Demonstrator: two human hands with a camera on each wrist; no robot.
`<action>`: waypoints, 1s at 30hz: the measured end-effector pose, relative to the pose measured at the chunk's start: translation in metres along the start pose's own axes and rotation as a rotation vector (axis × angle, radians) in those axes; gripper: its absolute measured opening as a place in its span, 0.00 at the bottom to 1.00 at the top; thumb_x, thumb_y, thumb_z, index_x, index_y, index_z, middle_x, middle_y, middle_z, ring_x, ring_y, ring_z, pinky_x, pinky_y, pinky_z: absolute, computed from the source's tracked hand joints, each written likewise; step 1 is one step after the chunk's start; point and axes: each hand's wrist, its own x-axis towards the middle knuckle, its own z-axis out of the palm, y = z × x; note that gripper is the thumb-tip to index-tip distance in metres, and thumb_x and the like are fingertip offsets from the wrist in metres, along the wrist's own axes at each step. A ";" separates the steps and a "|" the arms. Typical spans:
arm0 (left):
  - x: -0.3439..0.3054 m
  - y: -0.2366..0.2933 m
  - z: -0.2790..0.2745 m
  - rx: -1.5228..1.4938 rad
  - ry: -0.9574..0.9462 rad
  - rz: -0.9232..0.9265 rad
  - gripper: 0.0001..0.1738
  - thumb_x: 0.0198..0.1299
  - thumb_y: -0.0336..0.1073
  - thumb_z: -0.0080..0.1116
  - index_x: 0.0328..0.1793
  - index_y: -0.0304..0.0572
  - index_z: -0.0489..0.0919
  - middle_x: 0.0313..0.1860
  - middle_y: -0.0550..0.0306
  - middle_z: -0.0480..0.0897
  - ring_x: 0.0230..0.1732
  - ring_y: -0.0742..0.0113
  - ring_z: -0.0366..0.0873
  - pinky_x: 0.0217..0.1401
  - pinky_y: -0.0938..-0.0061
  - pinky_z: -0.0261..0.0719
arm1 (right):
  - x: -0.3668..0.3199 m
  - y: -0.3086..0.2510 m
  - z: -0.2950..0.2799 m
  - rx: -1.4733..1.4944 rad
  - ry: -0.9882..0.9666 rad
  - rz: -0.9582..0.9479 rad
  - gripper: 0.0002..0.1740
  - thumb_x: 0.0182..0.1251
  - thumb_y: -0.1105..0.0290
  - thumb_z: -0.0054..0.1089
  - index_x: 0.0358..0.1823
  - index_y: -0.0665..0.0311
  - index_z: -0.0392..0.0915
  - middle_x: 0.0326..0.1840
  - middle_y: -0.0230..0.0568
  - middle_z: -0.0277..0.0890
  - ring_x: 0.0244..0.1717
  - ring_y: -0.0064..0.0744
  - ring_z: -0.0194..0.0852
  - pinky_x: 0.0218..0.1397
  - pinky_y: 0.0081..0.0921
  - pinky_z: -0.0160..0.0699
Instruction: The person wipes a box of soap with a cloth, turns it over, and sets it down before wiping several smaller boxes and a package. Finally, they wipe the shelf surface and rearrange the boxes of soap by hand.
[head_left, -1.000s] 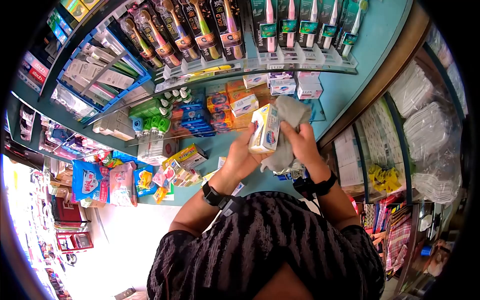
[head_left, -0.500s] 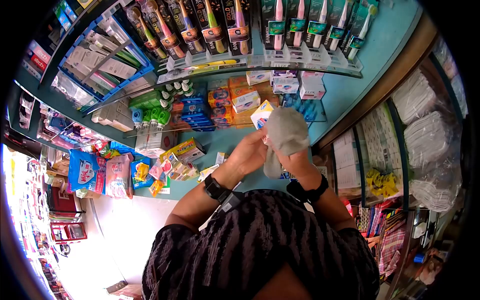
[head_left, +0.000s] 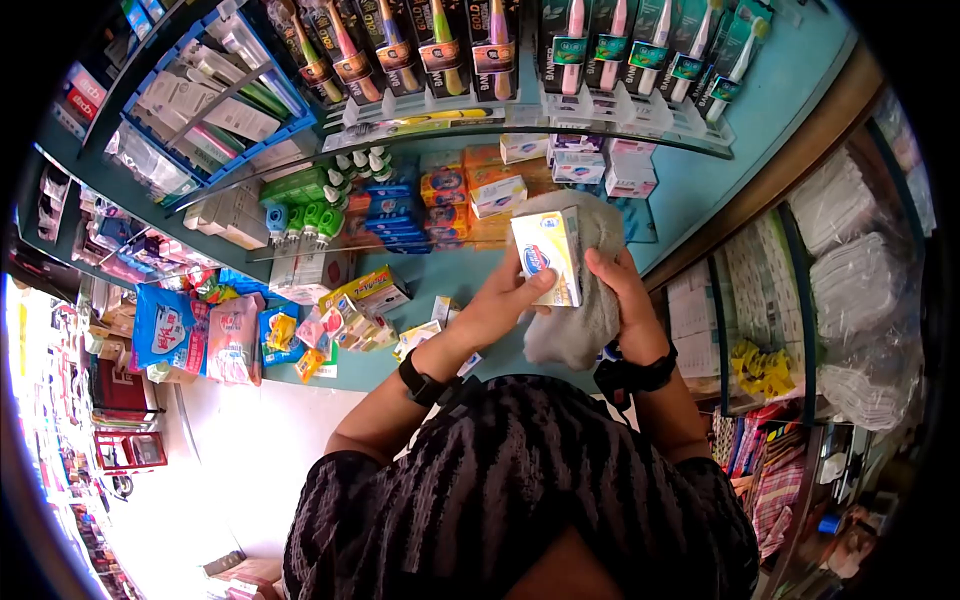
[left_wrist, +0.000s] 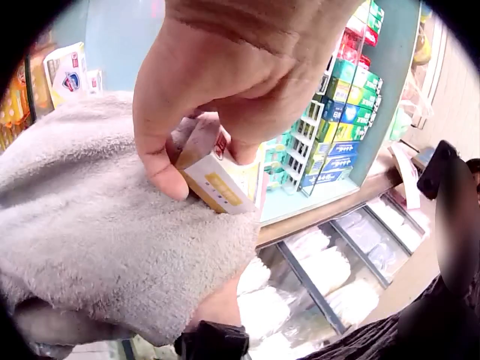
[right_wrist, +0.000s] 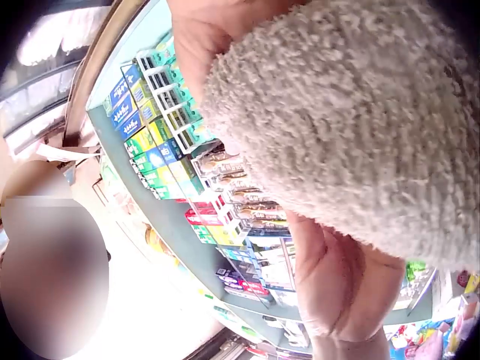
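Observation:
A white and yellow box (head_left: 545, 255) is pinched in the left hand (head_left: 507, 305), its thumb lying across the printed face. In the left wrist view the left hand (left_wrist: 225, 82) holds the box (left_wrist: 217, 176) by its sides, one end against the grey cloth (left_wrist: 112, 217). The right hand (head_left: 627, 300) grips the grey cloth (head_left: 575, 330), which hangs behind and below the box. Fluffy cloth (right_wrist: 352, 127) fills much of the right wrist view and hides most of the right hand's fingers.
Packaged toothbrushes (head_left: 443, 50) line the glass shelf (head_left: 640, 140) above the hands. Below it stand soap boxes (head_left: 498, 196), orange packs (head_left: 443, 205) and green-capped bottles (head_left: 318, 225). Small cartons (head_left: 362, 335) and a blue bag (head_left: 168, 325) lie at the left; plastic-wrapped stacks (head_left: 850, 270) fill the right-hand shelves.
The cloth covered much of the box half a second ago; now it lies behind the box, whose printed face shows. The left thumb has come onto that face, and the right hand has moved slightly right.

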 end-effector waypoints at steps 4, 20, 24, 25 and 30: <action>-0.004 -0.002 -0.005 0.006 0.049 0.124 0.27 0.65 0.41 0.55 0.66 0.41 0.62 0.54 0.60 0.74 0.53 0.73 0.72 0.56 0.73 0.72 | 0.013 0.019 -0.013 -0.065 -0.050 -0.019 0.22 0.62 0.67 0.62 0.55 0.67 0.69 0.46 0.35 0.76 0.42 0.24 0.76 0.45 0.21 0.76; -0.088 -0.064 -0.139 0.365 0.600 -0.080 0.31 0.56 0.37 0.65 0.64 0.41 0.67 0.38 0.55 0.79 0.36 0.73 0.76 0.38 0.79 0.74 | 0.009 0.047 -0.035 -0.152 0.124 0.124 0.20 0.60 0.65 0.65 0.50 0.67 0.73 0.42 0.35 0.77 0.39 0.29 0.77 0.42 0.29 0.75; -0.119 -0.133 -0.179 0.453 0.674 -0.301 0.27 0.55 0.38 0.66 0.59 0.38 0.71 0.34 0.55 0.79 0.33 0.73 0.75 0.34 0.78 0.72 | 0.010 0.046 -0.052 -0.125 0.196 0.090 0.20 0.60 0.65 0.64 0.51 0.66 0.72 0.43 0.34 0.75 0.41 0.27 0.76 0.41 0.29 0.74; -0.123 -0.150 -0.187 0.444 0.684 -0.329 0.27 0.54 0.39 0.66 0.58 0.37 0.72 0.34 0.56 0.79 0.33 0.73 0.74 0.33 0.78 0.72 | 0.010 0.046 -0.054 -0.126 0.213 0.083 0.20 0.60 0.65 0.64 0.51 0.66 0.72 0.43 0.34 0.75 0.41 0.27 0.76 0.41 0.29 0.74; -0.130 -0.201 -0.204 0.255 0.664 -0.384 0.25 0.57 0.40 0.63 0.58 0.39 0.74 0.34 0.57 0.80 0.32 0.72 0.74 0.34 0.77 0.72 | 0.010 0.051 -0.057 -0.140 0.236 0.091 0.21 0.60 0.67 0.64 0.52 0.65 0.71 0.44 0.34 0.75 0.42 0.26 0.75 0.43 0.29 0.74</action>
